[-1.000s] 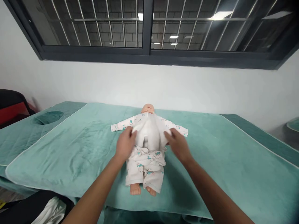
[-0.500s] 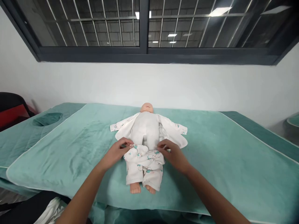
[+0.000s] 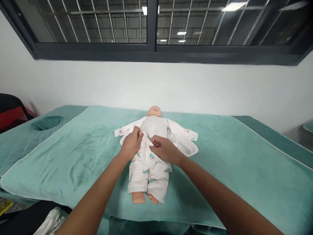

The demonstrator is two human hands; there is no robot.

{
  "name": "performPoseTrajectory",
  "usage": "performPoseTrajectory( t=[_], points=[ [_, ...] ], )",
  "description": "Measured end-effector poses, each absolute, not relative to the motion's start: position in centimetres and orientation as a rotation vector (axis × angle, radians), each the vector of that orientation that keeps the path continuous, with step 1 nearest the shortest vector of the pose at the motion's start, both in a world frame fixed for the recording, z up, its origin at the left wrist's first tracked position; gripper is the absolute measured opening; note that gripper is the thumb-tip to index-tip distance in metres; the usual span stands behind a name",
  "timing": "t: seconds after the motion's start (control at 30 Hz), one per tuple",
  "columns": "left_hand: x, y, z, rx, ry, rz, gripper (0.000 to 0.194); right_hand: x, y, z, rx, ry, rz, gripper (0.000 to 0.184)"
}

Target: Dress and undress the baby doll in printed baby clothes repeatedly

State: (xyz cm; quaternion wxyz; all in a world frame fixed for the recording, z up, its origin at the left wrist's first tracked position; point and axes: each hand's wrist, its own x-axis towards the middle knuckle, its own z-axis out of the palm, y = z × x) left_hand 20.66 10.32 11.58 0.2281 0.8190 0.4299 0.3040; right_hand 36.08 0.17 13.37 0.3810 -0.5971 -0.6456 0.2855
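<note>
A baby doll [image 3: 154, 125] lies on its back on the green bed cover, head away from me, with a white cloth body. Its open white jacket [image 3: 187, 148] spreads out beneath it, sleeves on both arms. White baby pants [image 3: 149, 171] with a teal print cover its legs, and two bare feet stick out at the cuffs. My left hand [image 3: 132, 142] is closed on the waistband at the left hip. Across from it, my right hand [image 3: 165, 148] has curled fingers gripping the right part of the waistband, which stretches taut between both hands.
The bed's green cover [image 3: 80, 156] extends to both sides; a face hole [image 3: 47, 123] shows at its left end. Behind stands a white wall [image 3: 156, 85] under a barred window. A black and red chair [image 3: 12, 112] is at far left, and white cloth [image 3: 51, 222] lies bottom left.
Both hands have pulled the pants' waistband up from the doll's thighs to its lower belly. The bunched fabric has straightened along the legs.
</note>
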Motion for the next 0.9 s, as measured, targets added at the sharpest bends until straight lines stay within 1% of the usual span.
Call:
performPoseTrajectory(
  t=[0.07, 0.13, 0.2, 0.3, 0.4, 0.47, 0.57, 0.63, 0.67, 0.77, 0.9],
  points=[
    [20.6, 10.9, 11.7, 2.215, 1.261, 0.901, 0.01, 37.2, 0.3, 13.7, -1.434, -1.463, 0.982, 0.017],
    [20.0, 11.2, 11.3, 2.136, 1.232, 0.994, 0.011, 39.0, 0.1, 13.6, -1.405, -1.39, 1.122, 0.028],
    [19.2, 11.1, 10.2, 2.053, 1.171, 0.985, 0.015, 41.3, -0.2, 12.9, -1.456, -1.454, 1.149, 0.036],
    [17.9, 10.8, 8.3, 1.935, 1.091, 0.79, 0.02, 44.1, -0.5, 11.2, -1.549, -1.613, 1.15, 0.044],
    [17.0, 10.8, 7.5, 1.91, 1.011, 0.659, 0.022, 45.3, -0.3, 9.9, -1.575, -1.726, 1.139, 0.039],
    [17.0, 11.1, 7.8, 1.963, 0.972, 0.681, 0.02, 45.2, 0.0, 9.7, -1.609, -1.768, 0.953, 0.03],
    [18.1, 11.6, 8.8, 1.956, 0.91, 0.822, 0.018, 44.1, 0.7, 9.7, -1.607, -1.741, 0.461, 0.016],
    [19.1, 12.0, 9.5, 1.898, 0.905, 0.847, 0.018, 43.6, 1.1, 9.7, -1.561, -1.684, 0.248, 0.009],
    [19.7, 12.3, 9.8, 1.876, 0.933, 0.839, 0.019, 43.4, 1.4, 9.7, -1.556, -1.653, 0.197, 0.009],
    [21.0, 13.2, 10.1, 1.814, 1.047, 0.867, 0.021, 43.2, 2.1, 9.8, -1.663, -1.605, 0.126, 0.016],
    [21.8, 14.6, 9.6, 1.735, 1.075, 0.917, 0.02, 43.2, 4.0, 11.0, -1.721, -1.716, -0.102, 0.022]
  ],
)
